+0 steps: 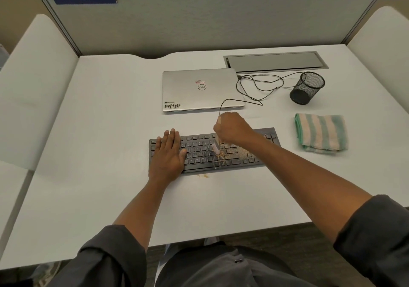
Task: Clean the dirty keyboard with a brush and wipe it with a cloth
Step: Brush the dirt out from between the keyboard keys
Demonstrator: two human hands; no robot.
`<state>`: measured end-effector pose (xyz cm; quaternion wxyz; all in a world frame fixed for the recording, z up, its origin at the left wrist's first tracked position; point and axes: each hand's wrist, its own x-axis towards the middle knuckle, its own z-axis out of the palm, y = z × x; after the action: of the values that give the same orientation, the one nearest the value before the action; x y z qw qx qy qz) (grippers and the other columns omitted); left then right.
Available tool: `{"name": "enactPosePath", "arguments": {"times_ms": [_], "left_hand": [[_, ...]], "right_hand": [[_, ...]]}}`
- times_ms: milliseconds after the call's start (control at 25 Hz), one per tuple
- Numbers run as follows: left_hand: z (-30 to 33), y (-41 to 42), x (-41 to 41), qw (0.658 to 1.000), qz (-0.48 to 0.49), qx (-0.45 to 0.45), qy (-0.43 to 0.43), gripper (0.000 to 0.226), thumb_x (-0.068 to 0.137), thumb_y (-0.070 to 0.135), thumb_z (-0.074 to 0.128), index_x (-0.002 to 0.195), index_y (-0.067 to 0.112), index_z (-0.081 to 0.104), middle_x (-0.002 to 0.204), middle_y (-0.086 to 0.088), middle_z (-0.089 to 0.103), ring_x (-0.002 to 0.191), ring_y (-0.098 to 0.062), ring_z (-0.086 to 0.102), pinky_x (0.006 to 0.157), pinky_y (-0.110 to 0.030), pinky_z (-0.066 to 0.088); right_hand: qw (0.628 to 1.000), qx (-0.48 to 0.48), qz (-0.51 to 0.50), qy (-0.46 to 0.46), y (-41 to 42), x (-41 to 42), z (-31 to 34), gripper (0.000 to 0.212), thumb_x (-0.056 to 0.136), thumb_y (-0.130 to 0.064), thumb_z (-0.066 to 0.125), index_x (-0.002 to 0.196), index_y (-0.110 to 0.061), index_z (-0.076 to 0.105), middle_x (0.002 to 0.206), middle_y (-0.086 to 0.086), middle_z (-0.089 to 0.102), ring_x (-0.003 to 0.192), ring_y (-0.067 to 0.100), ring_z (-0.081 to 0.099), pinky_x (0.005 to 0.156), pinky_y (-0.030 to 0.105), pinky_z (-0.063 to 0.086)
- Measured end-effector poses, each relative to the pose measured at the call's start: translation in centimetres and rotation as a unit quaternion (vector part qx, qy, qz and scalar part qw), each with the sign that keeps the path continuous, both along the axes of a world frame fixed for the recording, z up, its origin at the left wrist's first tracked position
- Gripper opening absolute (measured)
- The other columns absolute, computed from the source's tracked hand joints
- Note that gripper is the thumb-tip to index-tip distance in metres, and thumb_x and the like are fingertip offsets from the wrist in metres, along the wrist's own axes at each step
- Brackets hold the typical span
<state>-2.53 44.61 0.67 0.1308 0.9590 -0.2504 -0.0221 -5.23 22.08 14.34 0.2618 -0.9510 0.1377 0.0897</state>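
The keyboard (212,151) lies flat on the white surface (99,131), directly in front of the person, with its long side parallel to the near edge. The left hand (168,154) rests palm down on the left end of the keyboard, fingers straight and together, holding nothing. The right hand (232,128) is curled into a fist around the handle of the brush (216,148), which points downward; its pale bristles touch the keys near the middle of the keyboard. Brown crumbs (234,152) cover the keys to the right of the bristles, and a small patch of the same debris lies on the surface just in front of the keyboard. The folded cloth (321,134), striped green and white, lies on the surface just beyond the right end of the keyboard, apart from both hands. A closed silver laptop (199,89) sits behind the keyboard. A black cable (259,85) loops between the laptop and a tilted black mesh cup (306,87), which stands to the right of the laptop.
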Motion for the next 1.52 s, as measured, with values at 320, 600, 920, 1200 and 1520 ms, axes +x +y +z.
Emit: {"name": "enactPosePath", "arguments": {"times_ms": [320,600,920,1200,1520], "left_hand": [[0.0,-0.1,0.1,1.000,0.001,0.006,0.001,0.078,0.097,0.052,0.006,0.162,0.009,0.013,0.169,-0.009,0.012,0.157,-0.024,0.003,0.127,-0.042,-0.001],[0.0,-0.1,0.0,1.000,0.002,0.000,0.006,0.078,0.097,0.052,0.006,0.161,0.009,0.014,0.169,-0.010,0.013,0.157,-0.024,0.004,0.127,-0.042,0.000],[0.0,0.0,0.0,1.000,0.002,-0.001,-0.001,0.077,0.098,0.051,0.007,0.161,0.009,0.016,0.168,-0.010,0.015,0.156,-0.025,0.006,0.127,-0.042,0.001],[-0.1,0.0,0.0,1.000,0.005,0.000,-0.001,0.076,0.098,0.051,0.008,0.161,0.009,0.016,0.168,-0.010,0.016,0.156,-0.026,0.007,0.127,-0.042,0.001],[0.1,-0.1,0.0,1.000,0.006,0.000,-0.002,0.077,0.096,0.051,0.007,0.161,0.010,0.016,0.168,-0.009,0.015,0.156,-0.025,0.007,0.127,-0.040,-0.001]], "right_hand": [[0.999,-0.043,0.013,0.012,1.0,-0.3,0.1,0.022,0.086,-0.019,0.049,0.089,-0.007,0.068,0.082,0.007,0.069,0.080,0.026,0.065,0.064,0.031,0.049],[0.999,-0.032,0.006,-0.006,1.0,-0.1,0.2,0.022,0.090,-0.023,0.048,0.095,-0.013,0.067,0.091,0.004,0.068,0.086,0.025,0.062,0.068,0.031,0.044],[0.999,-0.028,-0.013,-0.026,-0.1,0.2,0.4,0.019,0.090,-0.023,0.047,0.090,-0.014,0.064,0.086,0.001,0.065,0.082,0.025,0.060,0.063,0.030,0.037],[0.995,-0.095,0.005,-0.010,0.4,0.2,1.0,0.013,0.086,-0.017,0.048,0.082,-0.012,0.060,0.086,0.004,0.062,0.081,0.026,0.058,0.064,0.030,0.038],[0.998,-0.067,0.002,0.011,-0.6,-0.1,0.9,0.019,0.082,-0.016,0.050,0.080,-0.008,0.067,0.076,0.003,0.062,0.075,0.025,0.058,0.061,0.030,0.038]]}}
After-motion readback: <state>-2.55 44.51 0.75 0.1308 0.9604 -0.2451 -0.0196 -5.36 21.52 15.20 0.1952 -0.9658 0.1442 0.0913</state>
